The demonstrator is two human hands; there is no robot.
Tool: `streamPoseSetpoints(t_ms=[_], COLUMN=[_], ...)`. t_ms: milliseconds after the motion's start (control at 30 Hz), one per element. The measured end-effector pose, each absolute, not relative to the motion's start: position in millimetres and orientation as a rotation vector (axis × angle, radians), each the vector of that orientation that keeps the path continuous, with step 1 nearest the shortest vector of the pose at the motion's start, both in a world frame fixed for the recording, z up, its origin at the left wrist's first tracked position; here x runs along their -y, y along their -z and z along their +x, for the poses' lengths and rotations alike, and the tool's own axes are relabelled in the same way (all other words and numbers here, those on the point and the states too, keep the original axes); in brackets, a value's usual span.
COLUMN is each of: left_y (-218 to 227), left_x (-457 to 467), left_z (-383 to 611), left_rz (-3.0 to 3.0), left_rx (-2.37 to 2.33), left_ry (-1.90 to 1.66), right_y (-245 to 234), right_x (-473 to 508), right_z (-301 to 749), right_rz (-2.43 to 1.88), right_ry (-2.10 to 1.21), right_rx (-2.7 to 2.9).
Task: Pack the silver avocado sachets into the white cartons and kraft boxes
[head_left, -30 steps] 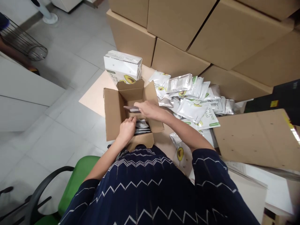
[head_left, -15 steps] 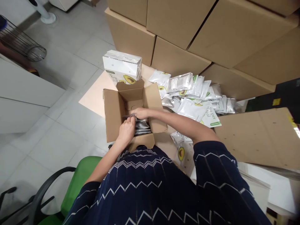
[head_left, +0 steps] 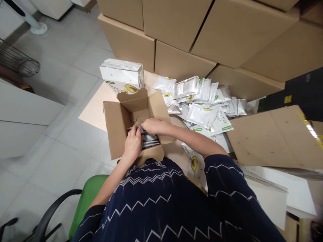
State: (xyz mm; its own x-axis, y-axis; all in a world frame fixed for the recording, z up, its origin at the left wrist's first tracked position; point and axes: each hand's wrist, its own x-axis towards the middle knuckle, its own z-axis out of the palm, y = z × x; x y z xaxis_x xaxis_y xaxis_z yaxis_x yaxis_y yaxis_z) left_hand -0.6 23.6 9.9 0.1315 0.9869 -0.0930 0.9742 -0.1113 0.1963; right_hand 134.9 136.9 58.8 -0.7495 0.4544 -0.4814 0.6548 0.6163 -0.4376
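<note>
An open brown cardboard box (head_left: 116,127) sits in front of me with silver pouches (head_left: 150,140) stacked upright inside. My left hand (head_left: 132,144) rests on the near side of the stack, fingers pressed against the pouches. My right hand (head_left: 152,125) reaches in from the right and pinches a silver pouch (head_left: 137,128) at the top of the stack. A heap of silver and white avocado-print pouches (head_left: 202,104) lies to the right of the box.
A white avocado-print carton (head_left: 121,75) stands behind the box. Large brown cartons (head_left: 191,37) are stacked at the back. A flat cardboard sheet (head_left: 275,137) lies at the right. A green chair (head_left: 83,198) is under me, and a wire basket (head_left: 17,62) sits at the far left.
My right hand has lowered the silver pouch from above the box down onto the stack. My left hand has stayed against the pouches. The camera view has shifted slightly.
</note>
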Motion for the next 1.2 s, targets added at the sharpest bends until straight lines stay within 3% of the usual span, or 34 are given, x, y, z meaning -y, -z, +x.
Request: streamPoseSetpoints(t_ms=[100,200,267,333,500,667,933,1200], left_y=[-13,-16,-16,-16,-15,-18,-16,-15], left_x=[-22,-22,-22,-22,-22,-22,-21,-18], left_z=[-1,-1,-1,-1,0,2,0,0], left_rz=[2.163,2.134,2.137,2.145,2.15,2.135,2.151,2.146], left_rx=[-1.947,-1.959,-1.955,-1.952,-1.965,-1.969,-1.949,-1.939], left_ry=[-0.064,-0.058,-0.072,-0.085,-0.076,-0.048,-0.101,-0.13], right_y=[-64,-51,-30,0,68,84,28,-112], right_x=[-146,-169,-187,-200,-196,-183,-187,-165], right_z=[164,206,236,261,281,277,294,314], right_rz=[1.003,1.597,2.154,2.388,2.109,2.177,2.154,2.327], right_ry=[1.243,1.525,1.336,1.006,0.686,0.52,0.598,0.727], right_rx=[-2.674,-2.759,-2.658,-2.397,-2.054,-2.104,-2.21,-2.815])
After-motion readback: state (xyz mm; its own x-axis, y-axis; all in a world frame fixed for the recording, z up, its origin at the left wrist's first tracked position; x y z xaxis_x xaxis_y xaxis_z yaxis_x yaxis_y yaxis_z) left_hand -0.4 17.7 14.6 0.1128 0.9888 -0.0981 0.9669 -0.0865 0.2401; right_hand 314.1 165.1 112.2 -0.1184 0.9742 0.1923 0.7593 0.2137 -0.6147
